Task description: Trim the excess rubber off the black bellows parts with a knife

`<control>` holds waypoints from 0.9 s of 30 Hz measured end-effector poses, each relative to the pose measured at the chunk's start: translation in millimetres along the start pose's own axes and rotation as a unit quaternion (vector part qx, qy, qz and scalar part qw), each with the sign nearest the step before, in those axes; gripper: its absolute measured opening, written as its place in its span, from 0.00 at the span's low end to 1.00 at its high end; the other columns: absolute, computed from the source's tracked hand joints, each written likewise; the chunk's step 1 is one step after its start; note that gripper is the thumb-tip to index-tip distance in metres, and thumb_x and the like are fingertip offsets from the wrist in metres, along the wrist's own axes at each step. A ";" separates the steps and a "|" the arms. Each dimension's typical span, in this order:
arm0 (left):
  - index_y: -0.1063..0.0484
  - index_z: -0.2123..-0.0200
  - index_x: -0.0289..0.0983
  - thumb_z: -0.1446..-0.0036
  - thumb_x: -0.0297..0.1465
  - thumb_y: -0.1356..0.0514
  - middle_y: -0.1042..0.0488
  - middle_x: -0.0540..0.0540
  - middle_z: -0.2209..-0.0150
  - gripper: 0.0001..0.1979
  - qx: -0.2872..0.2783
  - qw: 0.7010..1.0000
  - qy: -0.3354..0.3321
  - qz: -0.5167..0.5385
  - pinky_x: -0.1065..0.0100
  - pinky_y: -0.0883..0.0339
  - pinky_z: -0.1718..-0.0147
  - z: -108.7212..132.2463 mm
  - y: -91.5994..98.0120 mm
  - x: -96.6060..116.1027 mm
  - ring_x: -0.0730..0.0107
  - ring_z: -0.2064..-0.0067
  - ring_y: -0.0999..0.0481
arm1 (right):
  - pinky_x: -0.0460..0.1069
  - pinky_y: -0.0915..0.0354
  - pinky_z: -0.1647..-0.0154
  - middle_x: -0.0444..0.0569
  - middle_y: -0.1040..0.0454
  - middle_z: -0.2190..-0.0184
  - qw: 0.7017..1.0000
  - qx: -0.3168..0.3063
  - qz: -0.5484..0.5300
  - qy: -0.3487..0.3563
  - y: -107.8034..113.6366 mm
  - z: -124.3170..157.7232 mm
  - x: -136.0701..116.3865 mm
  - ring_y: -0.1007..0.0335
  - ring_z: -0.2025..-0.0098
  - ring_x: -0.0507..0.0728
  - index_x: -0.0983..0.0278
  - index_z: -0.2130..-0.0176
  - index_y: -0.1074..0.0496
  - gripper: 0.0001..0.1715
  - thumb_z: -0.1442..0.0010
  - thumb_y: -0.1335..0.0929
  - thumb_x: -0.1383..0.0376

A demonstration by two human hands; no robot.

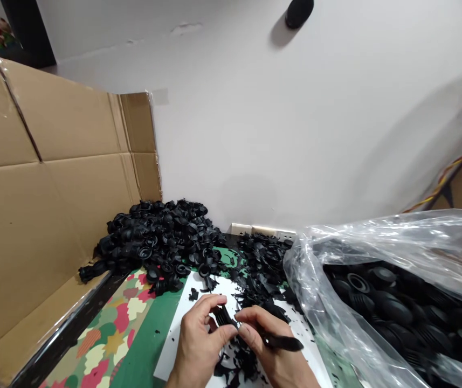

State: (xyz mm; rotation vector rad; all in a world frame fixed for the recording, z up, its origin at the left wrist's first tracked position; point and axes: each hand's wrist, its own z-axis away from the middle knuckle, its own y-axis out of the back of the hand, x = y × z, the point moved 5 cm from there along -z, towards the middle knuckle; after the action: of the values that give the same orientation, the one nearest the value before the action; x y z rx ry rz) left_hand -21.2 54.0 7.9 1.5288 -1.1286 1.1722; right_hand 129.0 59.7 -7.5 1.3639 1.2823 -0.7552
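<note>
My left hand is closed around a black ribbed rubber bellows, with thumb and fingers on its sides. Against the right end of the bellows, my right hand pinches with thumb and forefinger. A slim tool with a black handle lies in that same hand, its handle sticking out to the right; its working end is hidden. Under both hands is a white board strewn with black rubber scraps.
At the back left, many black bellows form a heap against a cardboard wall. Black trimmings pile up behind the hands. A clear plastic bag on the right holds more black rubber parts. The patterned table cover shows at left.
</note>
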 end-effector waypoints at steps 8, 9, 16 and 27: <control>0.21 0.61 0.42 0.61 0.20 0.37 0.21 0.45 0.60 0.20 -0.019 0.991 -0.068 -0.113 0.70 0.34 0.74 6.6 -5.5 8.0 0.66 0.71 0.26 | 0.47 0.44 0.75 0.43 0.34 0.81 0.996 -0.012 -0.025 -0.089 -7.3 -1.2 3.2 0.40 0.76 0.54 0.63 0.77 0.32 0.16 0.45 0.35 0.55; 0.21 0.62 0.42 0.61 0.20 0.36 0.21 0.45 0.59 0.20 -0.015 0.993 -0.060 -0.102 0.70 0.34 0.75 5.7 -4.9 7.2 0.67 0.73 0.28 | 0.47 0.45 0.76 0.42 0.36 0.81 0.994 -0.012 -0.034 -0.102 -6.6 -1.2 3.4 0.41 0.77 0.53 0.63 0.78 0.33 0.16 0.45 0.35 0.55; 0.20 0.71 0.36 0.69 0.21 0.32 0.23 0.47 0.72 0.15 0.000 0.998 0.055 0.031 0.73 0.34 0.78 -0.6 -3.2 -1.4 0.69 0.75 0.29 | 0.47 0.44 0.77 0.43 0.34 0.79 0.994 -0.015 -0.054 -0.094 2.4 -1.6 -3.4 0.40 0.77 0.53 0.62 0.75 0.29 0.16 0.45 0.34 0.54; 0.20 0.71 0.35 0.70 0.21 0.32 0.23 0.48 0.76 0.16 0.003 0.994 0.075 0.073 0.73 0.34 0.79 -3.0 -4.8 -5.1 0.72 0.77 0.30 | 0.46 0.46 0.79 0.41 0.38 0.82 0.974 -0.003 -0.172 -0.146 0.1 -3.1 7.0 0.43 0.80 0.51 0.65 0.77 0.30 0.21 0.50 0.31 0.50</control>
State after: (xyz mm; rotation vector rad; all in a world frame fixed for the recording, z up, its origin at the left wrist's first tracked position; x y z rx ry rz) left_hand -17.8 58.6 2.9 1.3559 -1.1521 1.3663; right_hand 130.0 64.6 -13.3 0.9891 1.2929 -1.1431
